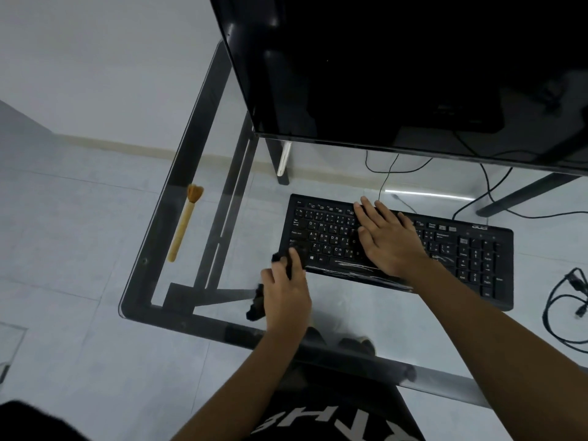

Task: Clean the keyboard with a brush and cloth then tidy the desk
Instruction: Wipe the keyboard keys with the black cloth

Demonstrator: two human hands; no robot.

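Note:
A black keyboard (471,249) lies on the glass desk (222,329), angled slightly. My right hand (386,238) rests flat on the keys near the keyboard's middle, fingers spread, holding nothing. My left hand (286,294) is closed on a dark cloth (256,305) at the keyboard's front left corner; bits of the cloth stick out above and below the hand. A wooden brush (184,222) with orange bristles lies alone at the desk's left edge, bristles pointing away from me.
A black monitor (397,65) stands at the back on the desk. A coiled black cable (563,300) lies at the right. Cords hang behind the keyboard. Dark frame bars run under the glass at left and front.

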